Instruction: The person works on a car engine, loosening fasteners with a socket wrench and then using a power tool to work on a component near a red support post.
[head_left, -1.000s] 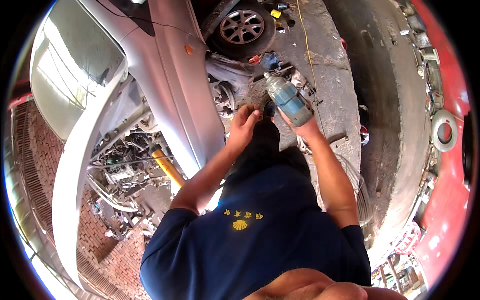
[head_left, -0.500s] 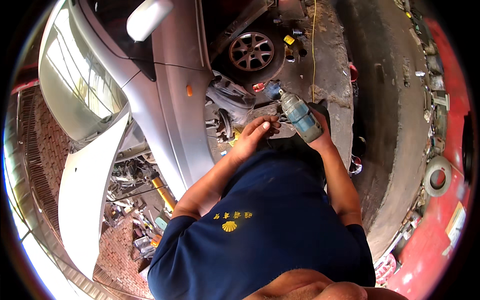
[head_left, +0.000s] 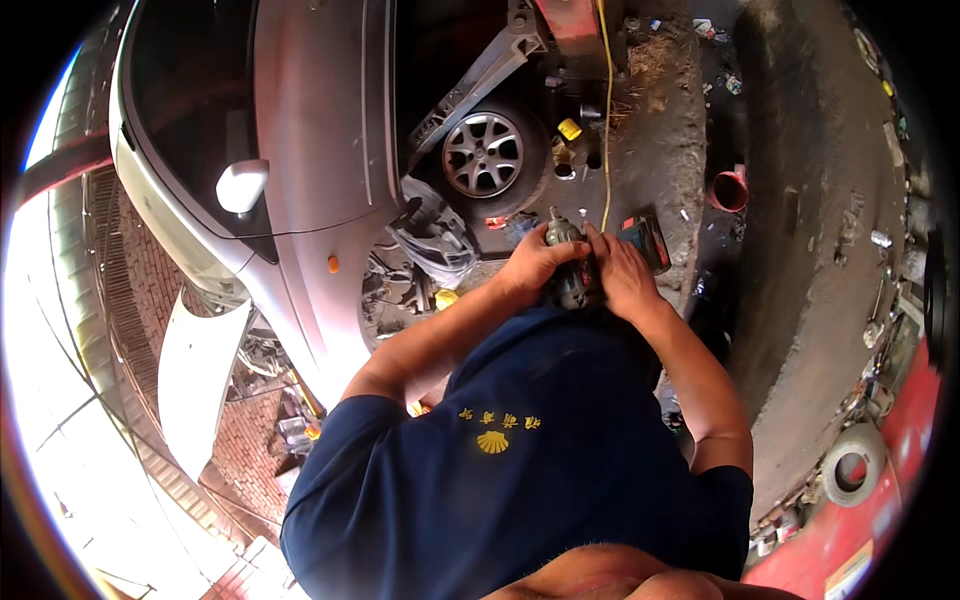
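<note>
Worn concrete floor (head_left: 655, 150), silver car (head_left: 325, 180) at left, spoked wheel (head_left: 484, 155) beyond, cordless power tool (head_left: 577, 287) near navy shirt (head_left: 590, 400), left hand (head_left: 537, 266) wrapped on its body, right hand (head_left: 626, 280) clasping it too, battery (head_left: 650, 243) at right.

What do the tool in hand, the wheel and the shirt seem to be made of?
Tool: likely metal and hard plastic, with a dull glint on its rounded casing; partly covered, so unsure.
Wheel: probably metal alloy, its silvery spokes smooth with a slight sheen.
Shirt: soft matte cloth, shown by its folds.
</note>
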